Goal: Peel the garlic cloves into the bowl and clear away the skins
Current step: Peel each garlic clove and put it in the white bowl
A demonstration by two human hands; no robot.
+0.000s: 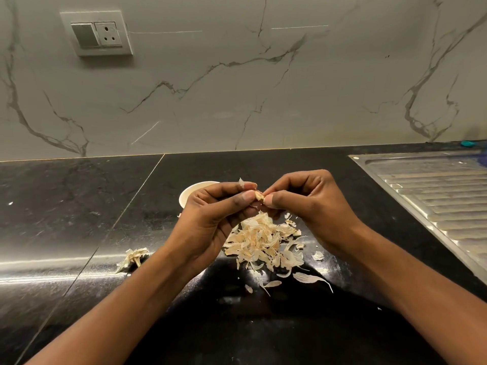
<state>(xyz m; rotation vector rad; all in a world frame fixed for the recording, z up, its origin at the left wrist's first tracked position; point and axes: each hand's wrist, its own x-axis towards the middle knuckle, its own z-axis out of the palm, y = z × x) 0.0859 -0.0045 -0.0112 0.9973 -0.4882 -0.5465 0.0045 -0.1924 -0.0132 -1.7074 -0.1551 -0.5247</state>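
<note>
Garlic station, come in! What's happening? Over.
Both busy: left hand and right hand pinch one garlic clove. White bowl behind left hand. Loose skins piled on counter, uncleared.

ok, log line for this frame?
peeling | left hand, right hand: pinch garlic clove | bowl: behind left hand | skins: piled on counter

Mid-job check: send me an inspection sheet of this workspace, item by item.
Surface: black stone counter, glossy, flecked with skin bits.
Job's things: garlic clove pinched between both hands; white bowl behind the left hand, contents hidden.
Clutter: pile of skins under the hands; smaller clump left of it.
Hands: left hand and right hand both pinch the clove.
Cables: nothing seen.
Surroundings: marble-look wall, switch plate, steel drainboard at right.
</note>
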